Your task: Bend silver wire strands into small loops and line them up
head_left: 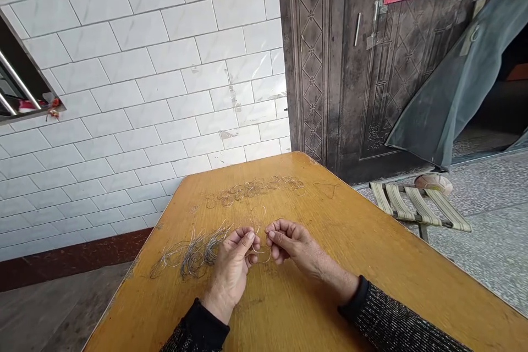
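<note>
Between my two hands a thin wire (258, 208) is bent into a figure with one loop above the fingers and another below. My left hand (236, 256) pinches it between thumb and forefinger. My right hand (293, 245) also pinches the wire, a short gap to the right. Left of my left hand lies a heap of loose curved wire pieces (193, 257). Farther back on the table, a row of looped wire shapes (251, 190) stretches from left to right. A single triangular wire piece (328, 190) rests to the right of that row.
The wooden table (350, 264) reaches toward a white tiled wall (165, 66) and a dark carved door (346, 93). A folding stool (418, 206) with striped straps stands beyond the right edge. A grey curtain (454, 99) hangs at the doorway; a barred window (20, 82) is far left.
</note>
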A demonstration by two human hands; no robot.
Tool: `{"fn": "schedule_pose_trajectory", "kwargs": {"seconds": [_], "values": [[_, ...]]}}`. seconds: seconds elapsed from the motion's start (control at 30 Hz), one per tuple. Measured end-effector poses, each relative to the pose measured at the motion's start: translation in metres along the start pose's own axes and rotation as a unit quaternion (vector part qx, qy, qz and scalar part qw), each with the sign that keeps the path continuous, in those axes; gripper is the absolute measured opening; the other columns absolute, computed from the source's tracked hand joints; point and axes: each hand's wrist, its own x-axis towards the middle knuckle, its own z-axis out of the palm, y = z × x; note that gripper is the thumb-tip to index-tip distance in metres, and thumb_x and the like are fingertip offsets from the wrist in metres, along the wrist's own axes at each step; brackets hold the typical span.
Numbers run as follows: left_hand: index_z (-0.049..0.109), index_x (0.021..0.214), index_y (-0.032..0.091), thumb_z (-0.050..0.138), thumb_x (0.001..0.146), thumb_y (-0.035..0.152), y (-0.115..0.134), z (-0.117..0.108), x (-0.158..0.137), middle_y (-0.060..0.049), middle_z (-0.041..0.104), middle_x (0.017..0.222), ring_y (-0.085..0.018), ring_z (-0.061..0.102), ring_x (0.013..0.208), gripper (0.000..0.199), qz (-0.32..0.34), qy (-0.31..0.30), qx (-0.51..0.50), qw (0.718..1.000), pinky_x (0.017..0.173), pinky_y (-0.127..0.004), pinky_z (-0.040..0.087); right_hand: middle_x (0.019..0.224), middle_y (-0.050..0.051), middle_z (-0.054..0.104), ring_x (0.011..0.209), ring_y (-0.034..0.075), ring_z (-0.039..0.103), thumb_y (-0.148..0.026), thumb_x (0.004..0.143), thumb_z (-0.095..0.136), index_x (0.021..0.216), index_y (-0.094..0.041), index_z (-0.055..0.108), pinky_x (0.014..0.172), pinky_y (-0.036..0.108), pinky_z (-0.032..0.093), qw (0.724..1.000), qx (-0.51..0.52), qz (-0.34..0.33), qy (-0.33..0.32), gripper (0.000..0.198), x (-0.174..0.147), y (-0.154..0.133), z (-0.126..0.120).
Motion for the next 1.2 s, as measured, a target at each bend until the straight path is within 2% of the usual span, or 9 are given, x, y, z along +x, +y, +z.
{"fn": "schedule_pose_trajectory", "kwargs": {"seconds": [0.13,0.3,0.4,0.57,0.83,1.07,1.2], "values": [[0.058,0.081,0.016,0.072,0.062,0.021,-0.001,-0.002,0.002,0.001,0.061,0.066,-0.007,0.054,0.059,0.025,-0.025,-0.001,-0.042,0.999,0.049,-0.015,0.039,0.057,-0.005,0.057,0.043,0.005,0.051,-0.038,0.059,0.071,0.079,-0.016,0.052,0.044,0.018,0.042,0.999,0.053,0.006,0.0,0.036,-0.002,-0.002,-0.001],[0.058,0.079,0.014,0.074,0.059,0.018,-0.006,-0.003,0.004,0.0,0.062,0.066,-0.008,0.057,0.062,0.026,-0.014,-0.012,-0.07,0.997,0.058,-0.017,0.043,0.051,-0.005,0.056,0.041,0.005,0.05,-0.041,0.06,0.069,0.077,-0.015,0.051,0.044,0.018,0.041,0.999,0.021,0.036,-0.004,0.036,0.0,0.002,-0.003],[0.057,0.077,0.014,0.072,0.062,0.019,-0.007,-0.002,0.002,-0.001,0.063,0.066,-0.008,0.057,0.062,0.022,-0.014,-0.026,-0.053,0.998,0.058,-0.018,0.044,0.051,-0.007,0.052,0.039,0.005,0.048,-0.041,0.061,0.067,0.075,-0.017,0.05,0.038,0.017,0.038,0.999,-0.021,0.021,0.013,0.033,0.001,0.003,-0.003],[0.057,0.078,0.014,0.069,0.067,0.02,-0.008,-0.001,0.0,-0.002,0.063,0.069,-0.009,0.056,0.062,0.018,-0.025,-0.039,-0.025,0.999,0.053,-0.018,0.041,0.048,-0.006,0.047,0.039,0.004,0.041,-0.031,0.067,0.059,0.069,-0.016,0.053,0.036,0.016,0.032,0.993,-0.108,-0.04,0.032,0.016,-0.001,0.001,-0.002],[0.057,0.075,0.013,0.068,0.068,0.019,-0.01,0.0,0.0,-0.001,0.061,0.07,-0.007,0.055,0.06,0.014,-0.011,-0.066,-0.007,0.998,0.054,-0.018,0.039,0.046,-0.005,0.047,0.038,0.005,0.037,-0.024,0.069,0.052,0.067,-0.014,0.058,0.039,0.018,0.03,0.989,-0.139,-0.047,0.007,0.011,-0.002,0.001,-0.006],[0.057,0.07,0.013,0.069,0.065,0.022,-0.01,0.003,0.0,0.001,0.058,0.064,-0.006,0.051,0.055,0.015,0.021,-0.038,0.046,0.998,0.052,-0.018,0.036,0.045,-0.006,0.046,0.038,0.006,0.038,-0.022,0.066,0.053,0.066,-0.014,0.057,0.039,0.018,0.03,0.984,-0.174,-0.038,0.026,0.009,-0.002,0.0,-0.004],[0.057,0.07,0.013,0.071,0.063,0.023,-0.01,0.003,-0.001,0.001,0.057,0.063,-0.006,0.051,0.055,0.018,0.014,-0.029,0.041,0.999,0.051,-0.018,0.036,0.046,-0.005,0.046,0.039,0.006,0.039,-0.025,0.067,0.053,0.068,-0.014,0.058,0.04,0.019,0.031,0.984,-0.173,-0.038,0.01,0.012,-0.004,-0.001,-0.003]]}}
